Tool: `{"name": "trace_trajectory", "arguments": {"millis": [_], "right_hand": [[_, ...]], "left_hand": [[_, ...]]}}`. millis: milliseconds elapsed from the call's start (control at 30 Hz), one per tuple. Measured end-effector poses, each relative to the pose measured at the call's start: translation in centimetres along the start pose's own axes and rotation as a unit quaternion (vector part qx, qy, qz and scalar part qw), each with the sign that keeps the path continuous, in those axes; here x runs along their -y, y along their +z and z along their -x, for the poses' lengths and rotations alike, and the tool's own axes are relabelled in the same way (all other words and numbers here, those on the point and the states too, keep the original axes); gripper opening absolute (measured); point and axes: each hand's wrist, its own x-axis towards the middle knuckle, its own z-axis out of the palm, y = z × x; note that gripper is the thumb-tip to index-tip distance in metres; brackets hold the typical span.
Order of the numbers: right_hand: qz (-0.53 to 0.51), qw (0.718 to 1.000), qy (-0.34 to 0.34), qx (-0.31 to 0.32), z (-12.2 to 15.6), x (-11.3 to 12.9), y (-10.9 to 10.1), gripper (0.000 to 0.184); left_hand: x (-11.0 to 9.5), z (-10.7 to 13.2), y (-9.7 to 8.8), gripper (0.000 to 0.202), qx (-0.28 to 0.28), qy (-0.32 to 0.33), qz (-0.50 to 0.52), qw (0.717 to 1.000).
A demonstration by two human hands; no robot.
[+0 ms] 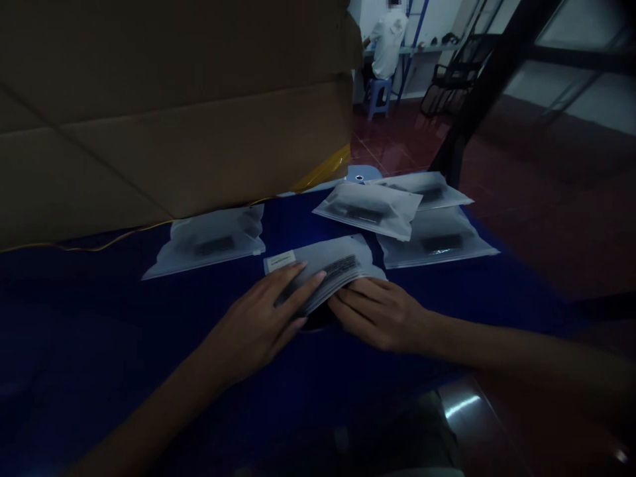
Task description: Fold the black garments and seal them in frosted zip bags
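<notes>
Fingers of the left hand [256,315] spread over a frosted bag [338,253], inward from the bench's [139,318] near edge; the right hand [385,317] curls against the bag, grip hidden, seemingly adjusting it, which calls for steadiness

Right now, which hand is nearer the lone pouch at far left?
Left. The left hand is to the near right of the lone pouch; the right hand is farther right.

The left hand [258,315] was palm down, fingers apart and pointing up and rightward, with the left forearm [181,391] slanting in from below. The right hand [380,311] pointed leftward, fingers bunched and bent, the right forearm [501,346] nearly level.
</notes>
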Motion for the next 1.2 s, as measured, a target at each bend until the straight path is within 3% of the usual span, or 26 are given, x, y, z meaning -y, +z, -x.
{"name": "trace_trajectory", "arguments": {"millis": [100, 233, 400, 500, 600, 700, 767, 900, 1033, 1200], "right_hand": [[-0.096, 0.995, -0.027, -0.010, 0.1, -0.2, 0.1, 0.020], [-0.202, 0.975, -0.083, -0.052, 0.0, 0.1, 0.2, 0.026], [-0.221, 0.965, -0.118, -0.083, -0.1, 0.9, 0.2, 0.014], [-0.201, 0.972, -0.106, -0.054, 0.3, 0.7, 0.2, 0.022], [-0.199, 0.977, -0.081, 0.005, 0.5, 0.2, 0.2, 0.025], [-0.183, 0.981, -0.051, 0.048, 0.5, -0.1, 0.3, 0.021], [-0.144, 0.988, -0.020, 0.044, 0.5, -0.3, 0.4, 0.019], [-0.114, 0.991, 0.041, 0.049, 0.5, -0.7, 0.2, 0.019], [-0.232, 0.965, 0.074, 0.093, 0.6, -0.8, 0.0, 0.040], [-0.329, 0.932, 0.139, 0.061, 0.3, -0.8, -0.1, 0.017]], "left_hand": [[0.4, 0.4, 0.1, 0.068, 0.055, 0.003, 0.051, 0.997], [0.8, 0.6, -0.1, 0.085, 0.071, 0.013, 0.092, 0.993], [1.7, 0.6, 0.6, 0.077, 0.078, -0.010, 0.042, 0.996], [2.3, 0.5, 1.3, 0.060, 0.038, -0.043, -0.014, 0.998], [2.3, 0.3, 1.7, 0.046, -0.050, -0.067, -0.071, 0.994], [2.0, 0.4, 1.5, 0.030, -0.126, -0.058, -0.110, 0.984], [1.9, 0.7, 1.4, 0.027, -0.135, -0.033, -0.116, 0.983], [2.3, 1.1, 1.6, 0.040, -0.081, -0.018, -0.087, 0.993], [2.7, 0.8, 1.7, 0.048, -0.022, -0.049, -0.036, 0.998], [2.7, 0.8, 1.2, 0.057, 0.018, -0.093, 0.044, 0.995]]}}
